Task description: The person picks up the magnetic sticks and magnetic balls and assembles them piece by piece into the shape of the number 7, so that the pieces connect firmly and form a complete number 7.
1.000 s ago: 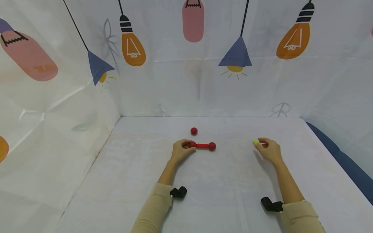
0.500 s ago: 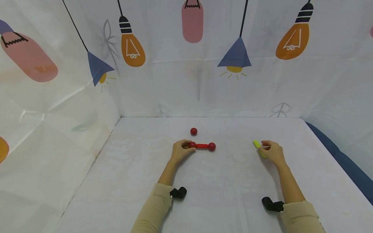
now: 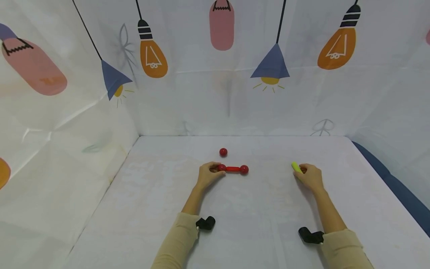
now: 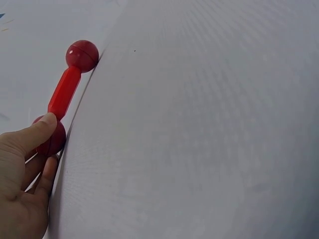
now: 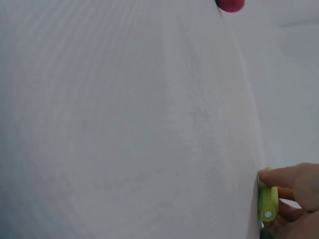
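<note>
Just beyond dumbbell [image 3: 233, 169], red ball [image 3: 223, 152], printed backdrop [image 3: 201, 101]

Lamp-print backdrop [image 3: 198, 106] behind white table [image 3: 255, 209]

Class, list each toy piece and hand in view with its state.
Left red ball: gripped
Right red ball: not held
Red rod: touching both those balls
Far red ball: loose on table
Yellow-green rod: pinched
Left hand: gripping left red ball
Right hand: pinching yellow-green rod

Red ball-ended rod [image 3: 233, 169] lying crosswise; lime stick [image 3: 296, 167], partly hidden, apparently slanted.
</note>
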Tool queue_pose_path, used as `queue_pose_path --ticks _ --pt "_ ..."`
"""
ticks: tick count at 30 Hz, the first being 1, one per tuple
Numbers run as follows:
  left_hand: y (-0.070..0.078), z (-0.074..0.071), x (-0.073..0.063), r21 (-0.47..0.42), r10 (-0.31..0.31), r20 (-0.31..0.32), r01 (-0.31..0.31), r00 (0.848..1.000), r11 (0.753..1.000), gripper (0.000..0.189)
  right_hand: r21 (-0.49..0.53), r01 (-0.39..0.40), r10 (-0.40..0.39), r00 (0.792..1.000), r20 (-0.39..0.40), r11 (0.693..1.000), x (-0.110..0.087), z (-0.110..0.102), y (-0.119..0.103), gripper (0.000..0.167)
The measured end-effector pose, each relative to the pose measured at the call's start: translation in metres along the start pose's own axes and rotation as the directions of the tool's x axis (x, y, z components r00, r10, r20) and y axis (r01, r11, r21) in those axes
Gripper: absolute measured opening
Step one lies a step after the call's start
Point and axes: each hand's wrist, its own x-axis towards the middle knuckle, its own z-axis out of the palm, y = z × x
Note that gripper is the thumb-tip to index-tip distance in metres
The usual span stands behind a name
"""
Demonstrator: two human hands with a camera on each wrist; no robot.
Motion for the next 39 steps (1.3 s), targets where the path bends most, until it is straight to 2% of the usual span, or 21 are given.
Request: queue_pose_path --ticks 4,9,13,18,22,29,36,39 --pt "0.0 0.001 0.0 -0.009 0.0 0.0 0.0 1.0 1.0 0.038 -0.012 0.003 -0.004 1.0 -0.011 1.0 0.0 0.002 0.0 0.039" --pt "-0.001 0.001 0.001 -0.013 0.007 0.0 -0.007 1.0 1.0 0.038 0.009 -0.028 0.028 1.0 -0.002 1.0 0.001 0.003 -0.001 0.039" --pt "0.0 0.0 0.001 -0.008 0.011 -0.004 -0.011 1.0 1.0 0.038 0.098 -0.107 0.099 0.992 0.077 0.989 0.003 0.001 -0.004 0.045" --pt "0.0 0.0 0.001 -0.013 0.006 0.001 -0.006 1.0 1.0 0.038 0.228 -0.231 0.186 0.961 0.203 0.946 0.004 -0.002 -0.007 0.057" --pt "-0.001 0.0 0.002 -0.01 0.019 0.003 -0.018 1.0 1.0 0.038 0.287 -0.289 0.216 0.941 0.26 0.914 0.003 -0.002 -0.01 0.063" --pt "0.0 0.0 0.001 -0.019 0.016 0.005 -0.016 1.0 1.0 0.038 0.354 -0.31 0.204 0.93 0.305 0.882 0.002 0.0 -0.017 0.062" --pt "0.0 0.0 0.001 -0.016 0.008 0.003 -0.008 1.0 1.0 0.038 0.453 -0.328 0.189 0.926 0.325 0.829 -0.001 0.004 -0.024 0.06" --pt "-0.001 0.001 0.001 -0.01 0.009 0.002 -0.009 1.0 1.0 0.038 0.464 -0.329 0.175 0.922 0.345 0.822 -0.003 0.004 -0.028 0.061"
